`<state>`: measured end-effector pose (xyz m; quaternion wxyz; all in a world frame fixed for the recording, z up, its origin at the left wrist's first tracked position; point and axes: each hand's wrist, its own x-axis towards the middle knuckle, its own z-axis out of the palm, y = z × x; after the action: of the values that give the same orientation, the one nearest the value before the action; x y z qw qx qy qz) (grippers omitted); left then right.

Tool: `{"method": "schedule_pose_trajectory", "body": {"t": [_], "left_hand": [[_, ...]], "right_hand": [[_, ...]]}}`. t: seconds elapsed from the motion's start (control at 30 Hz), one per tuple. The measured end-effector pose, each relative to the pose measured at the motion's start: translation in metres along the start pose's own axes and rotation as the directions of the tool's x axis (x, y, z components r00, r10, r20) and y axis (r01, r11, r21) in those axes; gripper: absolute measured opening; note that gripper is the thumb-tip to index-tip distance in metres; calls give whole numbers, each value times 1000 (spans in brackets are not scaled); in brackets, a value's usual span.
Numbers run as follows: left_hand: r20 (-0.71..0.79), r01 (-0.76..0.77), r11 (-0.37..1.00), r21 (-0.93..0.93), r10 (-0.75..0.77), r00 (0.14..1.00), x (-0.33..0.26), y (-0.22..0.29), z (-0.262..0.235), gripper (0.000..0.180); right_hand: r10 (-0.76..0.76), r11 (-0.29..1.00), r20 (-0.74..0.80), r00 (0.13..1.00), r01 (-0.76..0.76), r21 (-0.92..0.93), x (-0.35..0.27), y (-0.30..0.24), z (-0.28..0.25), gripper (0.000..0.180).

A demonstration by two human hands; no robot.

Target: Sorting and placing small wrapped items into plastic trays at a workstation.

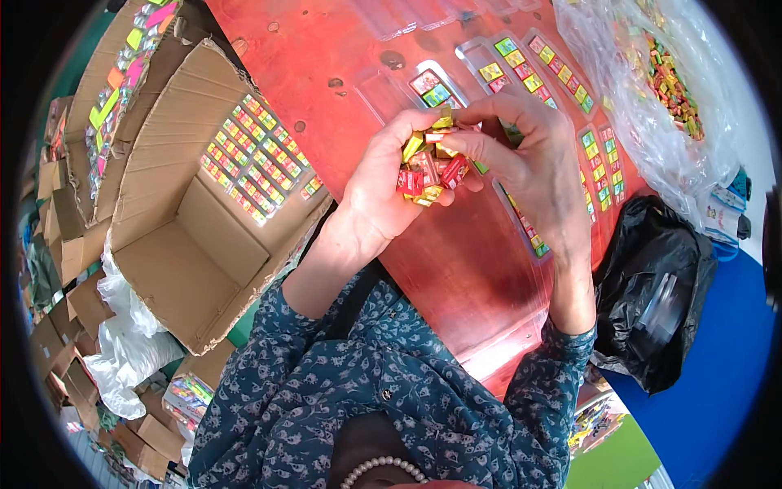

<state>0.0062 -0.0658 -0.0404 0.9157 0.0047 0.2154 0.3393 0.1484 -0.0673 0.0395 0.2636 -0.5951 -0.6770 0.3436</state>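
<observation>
My left hand [376,181] is cupped, palm up, around a heap of small wrapped candies [429,169] in red and yellow. Over that heap my right hand [533,151] closes thumb and forefinger on a wrapped candy [437,138] at the top of the pile. Just beyond my hands lies a narrow clear plastic tray [430,68], partly filled with candies and partly hidden by my fingers. Beside it, more filled strips [562,72] hold candies in rows. Another strip [525,220] lies partly under my right wrist.
The red worktable [456,253] runs diagonally. At left, an open cardboard box [191,253] holds packed candy strips along one side. A clear bag [603,49] of loose candies sits at far right, above a black plastic bag [652,269]. Clear trays [391,20] lie at the far edge.
</observation>
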Motion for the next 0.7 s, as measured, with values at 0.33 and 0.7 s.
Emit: {"method": "schedule_pose_trajectory", "body": {"t": [0.33,0.7], "left_hand": [[20,17,996,-91,-15,1000,4,1,3,34],[61,-10,1000,-16,11,998,1,4,3,45]], "right_hand": [[-309,946,-81,948,297,-134,1,8,2,10],[-135,850,-81,987,74,-521,0,69,-46,10]]}}
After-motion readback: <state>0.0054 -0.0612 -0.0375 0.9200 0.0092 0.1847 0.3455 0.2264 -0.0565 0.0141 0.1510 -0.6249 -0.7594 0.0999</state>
